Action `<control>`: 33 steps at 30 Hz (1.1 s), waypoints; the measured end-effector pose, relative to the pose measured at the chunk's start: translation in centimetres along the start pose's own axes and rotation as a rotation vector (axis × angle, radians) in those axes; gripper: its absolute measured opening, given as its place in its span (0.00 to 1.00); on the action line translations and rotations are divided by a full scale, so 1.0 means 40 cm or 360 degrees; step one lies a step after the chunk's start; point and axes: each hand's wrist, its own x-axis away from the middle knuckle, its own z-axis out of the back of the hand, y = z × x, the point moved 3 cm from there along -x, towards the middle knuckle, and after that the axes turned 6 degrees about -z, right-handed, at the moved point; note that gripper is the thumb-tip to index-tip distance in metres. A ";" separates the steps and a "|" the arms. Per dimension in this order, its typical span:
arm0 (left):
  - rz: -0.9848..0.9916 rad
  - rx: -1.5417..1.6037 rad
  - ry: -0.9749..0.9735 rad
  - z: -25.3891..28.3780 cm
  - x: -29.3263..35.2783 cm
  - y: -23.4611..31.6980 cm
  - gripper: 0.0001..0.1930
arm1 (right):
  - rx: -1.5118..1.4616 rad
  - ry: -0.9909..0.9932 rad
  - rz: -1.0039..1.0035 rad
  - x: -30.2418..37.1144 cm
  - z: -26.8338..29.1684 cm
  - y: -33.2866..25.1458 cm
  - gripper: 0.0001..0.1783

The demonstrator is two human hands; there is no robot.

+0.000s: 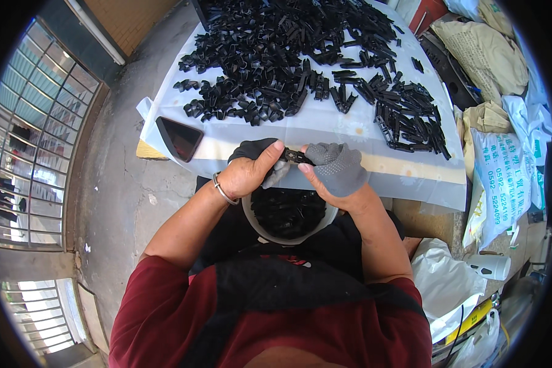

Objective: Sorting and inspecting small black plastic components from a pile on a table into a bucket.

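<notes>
Between my two hands, over the front edge of the table, is a small black plastic clip-like part (297, 157). My left hand (251, 168), in a dark glove with the thumb bare, is closed on its left end. On the other end is my right hand (337, 170), in a grey dotted glove, its bare thumb pressed against the part. Just below the hands, at my lap, sits a round white bucket (246, 211) holding many black plastic pieces (285, 211). The fingertips partly hide the held part, so its exact shape cannot be made out.
A white-covered table (227, 141) bears a large heap of bent black pieces (245, 73) and a pile of narrow black pieces (414, 113). A phone (180, 138) lies at its left corner. Sacks (503, 172) and a white plastic bag (444, 276) crowd the right side.
</notes>
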 end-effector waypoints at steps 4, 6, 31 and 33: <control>-0.0120 -0.0311 0.0093 -0.012 -0.001 0.033 0.22 | 0.0411 0.0001 0.0082 0.003 -0.004 -0.013 0.13; -0.0172 -0.0364 0.0115 -0.020 0.001 0.025 0.22 | 0.0437 -0.0034 0.0087 0.002 -0.014 -0.020 0.13; -0.0154 -0.0859 -0.0304 0.028 0.001 0.043 0.20 | 0.0109 -0.0515 -0.0008 -0.011 -0.070 -0.023 0.12; -0.0076 -0.1336 -0.0176 0.065 -0.027 0.028 0.21 | 0.0292 -0.0269 -0.0042 -0.033 -0.034 0.015 0.14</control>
